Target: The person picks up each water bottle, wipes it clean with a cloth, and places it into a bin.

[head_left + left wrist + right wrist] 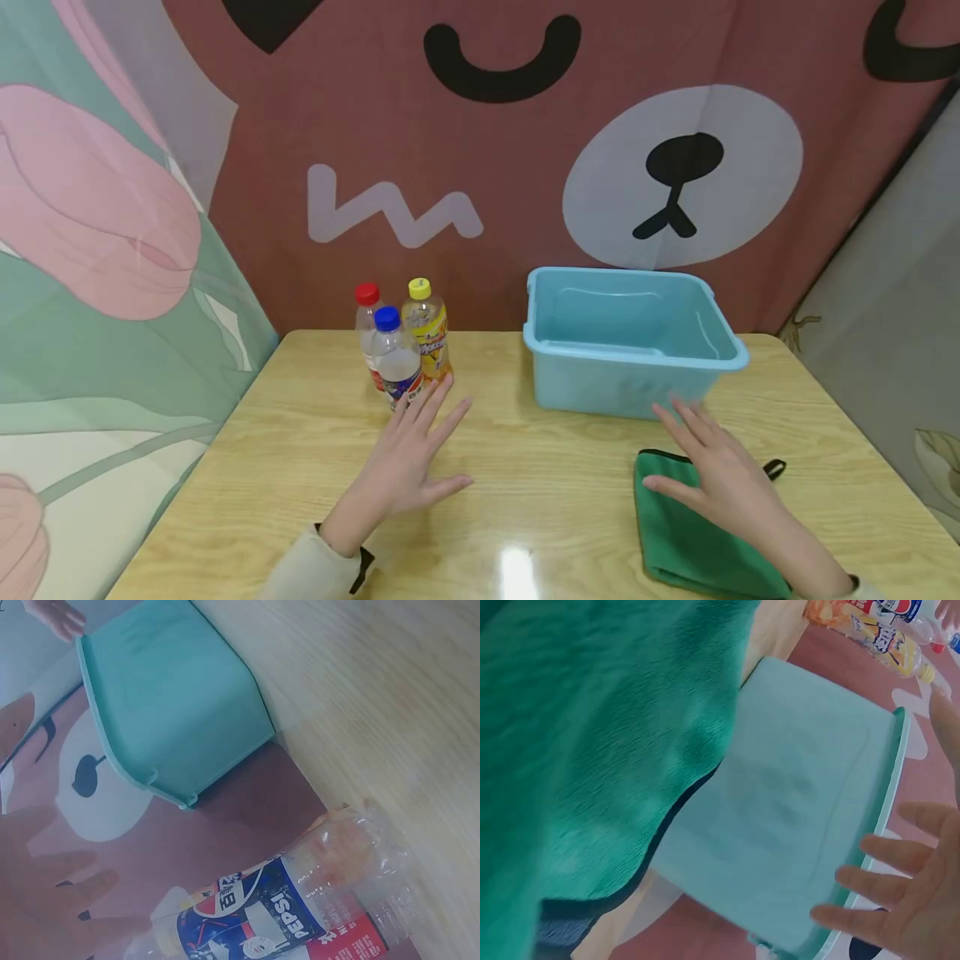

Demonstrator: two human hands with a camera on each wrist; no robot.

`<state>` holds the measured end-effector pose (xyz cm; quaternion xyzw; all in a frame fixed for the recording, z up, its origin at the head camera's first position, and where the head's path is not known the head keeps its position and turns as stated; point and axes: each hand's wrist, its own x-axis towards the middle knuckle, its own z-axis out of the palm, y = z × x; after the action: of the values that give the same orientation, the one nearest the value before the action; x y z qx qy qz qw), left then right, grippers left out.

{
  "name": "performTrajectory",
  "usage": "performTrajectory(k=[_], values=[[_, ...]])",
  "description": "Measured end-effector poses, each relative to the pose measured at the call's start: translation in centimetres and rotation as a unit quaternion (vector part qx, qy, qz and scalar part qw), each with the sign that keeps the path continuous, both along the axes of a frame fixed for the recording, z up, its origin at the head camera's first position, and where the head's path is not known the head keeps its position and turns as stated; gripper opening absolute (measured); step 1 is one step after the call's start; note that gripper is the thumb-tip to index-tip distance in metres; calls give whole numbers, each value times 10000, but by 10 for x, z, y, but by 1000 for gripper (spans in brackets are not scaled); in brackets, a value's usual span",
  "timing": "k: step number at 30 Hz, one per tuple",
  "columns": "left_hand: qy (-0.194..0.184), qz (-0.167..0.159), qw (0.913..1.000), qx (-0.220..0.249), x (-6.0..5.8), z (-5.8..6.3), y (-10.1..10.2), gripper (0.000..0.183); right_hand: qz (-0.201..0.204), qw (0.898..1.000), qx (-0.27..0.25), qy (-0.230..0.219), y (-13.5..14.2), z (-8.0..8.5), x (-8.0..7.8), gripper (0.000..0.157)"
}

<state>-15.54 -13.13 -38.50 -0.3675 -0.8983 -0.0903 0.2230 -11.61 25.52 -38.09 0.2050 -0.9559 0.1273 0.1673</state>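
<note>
My left hand (408,458) hovers with fingers spread just in front of three plastic bottles and holds nothing. The nearest is a Pepsi bottle (397,357) with a blue cap; behind it stand a red-capped bottle (367,321) and a yellow-capped bottle (429,333) with a yellow label. The left wrist view shows the Pepsi label (255,915) close up. Over a folded green cloth (675,542), my right hand (723,479) is held with spread fingers, also holding nothing. In the right wrist view, the cloth (615,750) fills the left side.
A light blue plastic basin (622,387) stands at the back right of the wooden table (495,475), beyond the right hand. Behind the table hangs a brown curtain (510,167) with a bear face. A patterned fabric (97,250) covers the left side.
</note>
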Motion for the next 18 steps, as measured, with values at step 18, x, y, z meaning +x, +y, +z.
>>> performTrajectory(k=[18], values=[[819,-360,9859,1414,10,3,-21,43,-134,9970,-197,-741,21,-10,14,49]])
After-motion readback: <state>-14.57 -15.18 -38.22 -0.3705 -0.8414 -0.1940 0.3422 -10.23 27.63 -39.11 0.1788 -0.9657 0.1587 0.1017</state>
